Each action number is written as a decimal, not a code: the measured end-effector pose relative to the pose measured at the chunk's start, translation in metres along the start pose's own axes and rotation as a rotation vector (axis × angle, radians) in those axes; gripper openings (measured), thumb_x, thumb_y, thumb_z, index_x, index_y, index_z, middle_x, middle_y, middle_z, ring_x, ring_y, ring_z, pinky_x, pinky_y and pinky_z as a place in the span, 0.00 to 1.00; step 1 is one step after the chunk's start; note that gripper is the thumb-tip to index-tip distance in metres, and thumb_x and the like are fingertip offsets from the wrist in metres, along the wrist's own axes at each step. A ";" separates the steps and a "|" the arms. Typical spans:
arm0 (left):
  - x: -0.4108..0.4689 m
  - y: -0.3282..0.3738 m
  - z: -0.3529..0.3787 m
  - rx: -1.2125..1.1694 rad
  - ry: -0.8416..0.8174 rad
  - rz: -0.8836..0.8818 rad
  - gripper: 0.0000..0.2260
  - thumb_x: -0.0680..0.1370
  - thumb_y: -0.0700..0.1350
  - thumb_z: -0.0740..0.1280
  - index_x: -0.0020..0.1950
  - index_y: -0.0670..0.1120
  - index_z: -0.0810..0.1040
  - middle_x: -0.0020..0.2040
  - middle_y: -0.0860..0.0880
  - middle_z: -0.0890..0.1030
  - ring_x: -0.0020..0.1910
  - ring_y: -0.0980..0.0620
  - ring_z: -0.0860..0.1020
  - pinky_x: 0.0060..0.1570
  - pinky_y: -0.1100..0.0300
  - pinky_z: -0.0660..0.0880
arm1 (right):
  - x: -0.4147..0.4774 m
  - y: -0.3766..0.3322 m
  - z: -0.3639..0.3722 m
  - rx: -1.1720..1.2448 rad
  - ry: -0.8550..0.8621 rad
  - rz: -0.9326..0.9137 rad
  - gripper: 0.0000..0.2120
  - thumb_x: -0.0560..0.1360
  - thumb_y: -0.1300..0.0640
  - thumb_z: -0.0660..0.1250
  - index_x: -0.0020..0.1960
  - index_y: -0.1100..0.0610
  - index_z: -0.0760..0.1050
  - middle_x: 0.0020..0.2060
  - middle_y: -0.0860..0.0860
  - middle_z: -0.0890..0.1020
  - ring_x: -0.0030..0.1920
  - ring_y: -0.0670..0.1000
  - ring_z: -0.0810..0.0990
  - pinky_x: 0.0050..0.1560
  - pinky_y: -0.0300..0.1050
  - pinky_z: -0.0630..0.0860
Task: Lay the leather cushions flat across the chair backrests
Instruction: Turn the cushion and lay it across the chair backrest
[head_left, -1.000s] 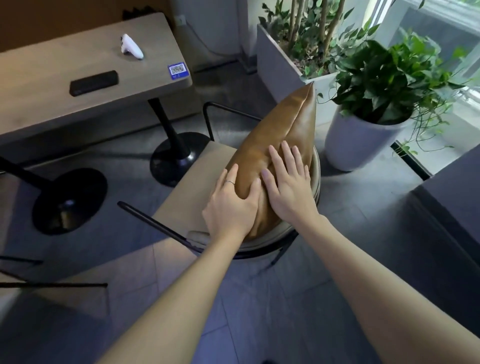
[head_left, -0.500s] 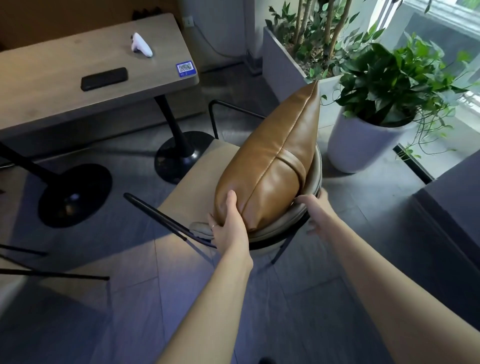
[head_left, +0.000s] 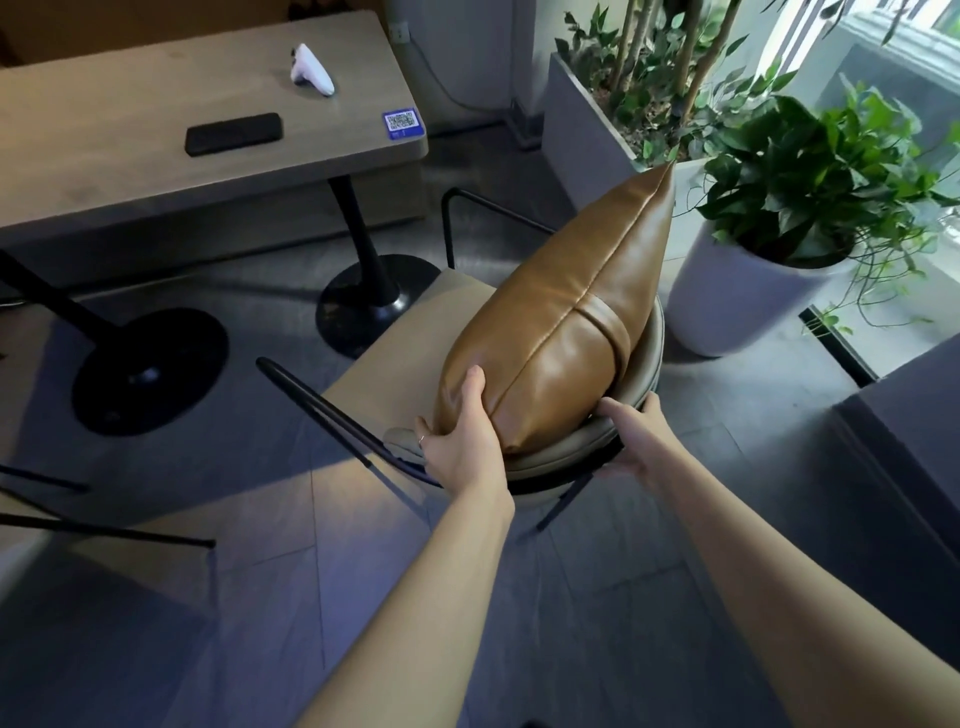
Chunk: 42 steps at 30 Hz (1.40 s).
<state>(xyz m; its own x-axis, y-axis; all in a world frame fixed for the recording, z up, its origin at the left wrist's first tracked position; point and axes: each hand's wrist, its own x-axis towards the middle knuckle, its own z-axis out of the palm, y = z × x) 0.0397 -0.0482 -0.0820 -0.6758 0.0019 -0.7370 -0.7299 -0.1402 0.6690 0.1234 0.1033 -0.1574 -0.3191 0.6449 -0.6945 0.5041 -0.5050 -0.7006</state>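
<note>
Head view: our chair (head_left: 467, 306) sits mid-frame. On its curved backrest (head_left: 587, 447) rests the brown leather cushion (head_left: 561, 322). Our left hand (head_left: 462, 441) squeezes the cushion's near corner to steady it. Our right hand (head_left: 631, 434) wraps around the backrest rim, probably so the chair won't move.

Head view, steeply downward, close above the chair (head_left: 587, 457)
</note>
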 end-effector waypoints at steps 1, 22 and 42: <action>0.006 0.005 -0.004 -0.004 0.002 0.002 0.51 0.67 0.62 0.80 0.83 0.53 0.58 0.75 0.49 0.71 0.70 0.45 0.74 0.70 0.48 0.72 | -0.002 0.001 0.007 0.003 -0.008 -0.004 0.29 0.74 0.55 0.73 0.70 0.50 0.63 0.61 0.56 0.79 0.53 0.65 0.84 0.38 0.66 0.85; 0.179 0.198 -0.121 0.171 -0.039 0.085 0.40 0.59 0.59 0.84 0.66 0.45 0.78 0.55 0.44 0.84 0.49 0.43 0.84 0.50 0.50 0.81 | -0.047 0.023 0.244 -0.149 0.008 -0.034 0.55 0.56 0.20 0.72 0.72 0.44 0.53 0.54 0.58 0.84 0.49 0.61 0.87 0.55 0.61 0.83; 0.289 0.322 -0.155 0.490 -0.164 0.196 0.37 0.63 0.63 0.81 0.68 0.49 0.79 0.61 0.45 0.82 0.55 0.45 0.81 0.52 0.50 0.79 | -0.051 -0.007 0.384 -0.235 -0.008 0.030 0.52 0.53 0.18 0.66 0.61 0.43 0.44 0.57 0.57 0.78 0.52 0.65 0.85 0.55 0.64 0.82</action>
<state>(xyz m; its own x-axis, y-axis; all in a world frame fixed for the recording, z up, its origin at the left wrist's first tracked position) -0.3743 -0.2458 -0.0944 -0.7823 0.1816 -0.5959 -0.5246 0.3237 0.7874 -0.1724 -0.1467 -0.1795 -0.3066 0.6268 -0.7163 0.6862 -0.3760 -0.6227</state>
